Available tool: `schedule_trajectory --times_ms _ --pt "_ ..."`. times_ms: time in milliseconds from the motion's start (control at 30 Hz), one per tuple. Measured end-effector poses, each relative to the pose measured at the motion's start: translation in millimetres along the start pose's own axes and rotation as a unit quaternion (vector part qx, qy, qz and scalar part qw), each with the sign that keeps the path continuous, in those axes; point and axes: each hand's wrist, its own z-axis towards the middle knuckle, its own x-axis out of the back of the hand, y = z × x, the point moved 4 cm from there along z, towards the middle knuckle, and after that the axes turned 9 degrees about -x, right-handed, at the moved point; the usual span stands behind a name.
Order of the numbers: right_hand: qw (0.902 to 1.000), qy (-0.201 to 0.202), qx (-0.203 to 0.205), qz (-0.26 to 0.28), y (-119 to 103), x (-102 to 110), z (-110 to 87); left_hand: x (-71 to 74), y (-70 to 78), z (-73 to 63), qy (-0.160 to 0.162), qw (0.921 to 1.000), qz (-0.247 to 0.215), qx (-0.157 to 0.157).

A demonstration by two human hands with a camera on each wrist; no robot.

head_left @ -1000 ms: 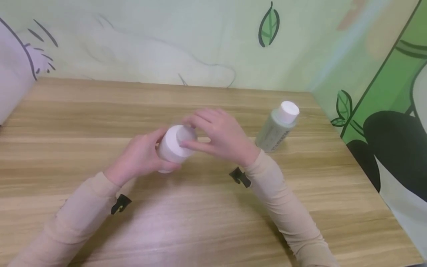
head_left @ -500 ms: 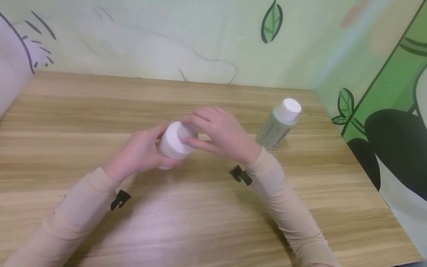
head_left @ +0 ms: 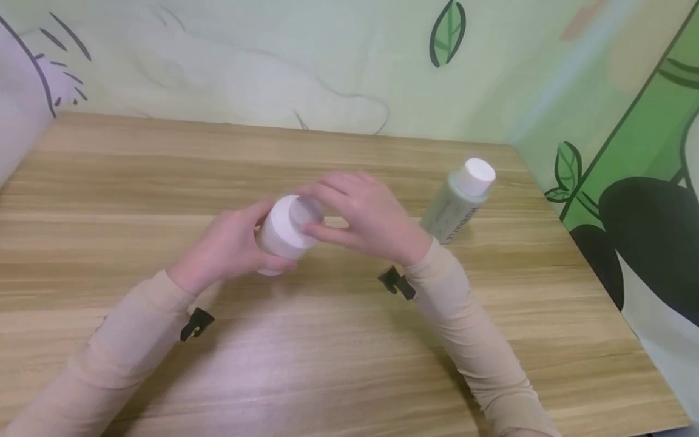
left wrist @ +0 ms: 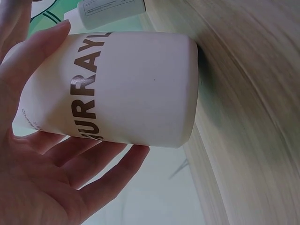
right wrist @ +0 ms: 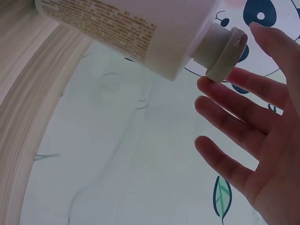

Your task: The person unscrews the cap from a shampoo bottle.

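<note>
My left hand wraps round a white bottle with large brown lettering, thumb on one side and fingers on the other. The bottle leans to the right, close over the wooden table. At its top is a white cap, narrower than the body. My right hand has its thumb and fingers around this cap, fingertips right at its edge. In the right wrist view the lower fingers are spread away from the bottle. Part of the cap is hidden behind the right fingers in the head view.
A pale green bottle with a white cap stands upright to the right, just beyond the right wrist. The wooden table meets a painted wall at the back. Black clips hang at both wrists.
The whole scene shifts slightly upward in the head view. Both hands stay around the white bottle and its cap, with only small movement of the right fingers.
</note>
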Motion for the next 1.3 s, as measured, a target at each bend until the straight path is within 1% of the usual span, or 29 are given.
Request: schedule_trajectory --times_ms 233,400,600,867,1067,1167,1300 --pt "0.9997 0.019 -0.015 -0.007 0.8 2.2 0.1 0.7 -0.4 -0.3 -0.002 0.9999 -0.004 0.01" --pt "0.9995 0.02 -0.016 -0.018 -0.6 -0.7 1.0 0.1 -0.3 -0.4 -0.002 0.9998 -0.001 0.018" --pt "0.9994 0.018 -0.017 -0.025 -1.2 -3.0 1.2 -1.0 -0.4 0.1 -0.003 0.9998 0.006 0.018" --pt "0.9998 0.015 0.0 -0.017 -2.0 -2.3 1.3 -0.5 -0.6 0.3 -0.004 0.9998 0.006 0.016" --pt "0.9998 -0.001 0.017 -0.011 -1.3 -0.8 0.9 1.3 0.4 0.7 -0.002 0.9999 0.004 0.012" --pt "0.9999 -0.006 0.012 -0.008 0.1 -1.7 0.8 1.1 -0.2 0.5 -0.004 0.9998 0.0 0.017" --pt "1.0 -0.004 -0.009 0.0 2.3 -3.0 0.4 0.7 -0.8 -0.4 -0.006 0.9998 -0.003 0.021"
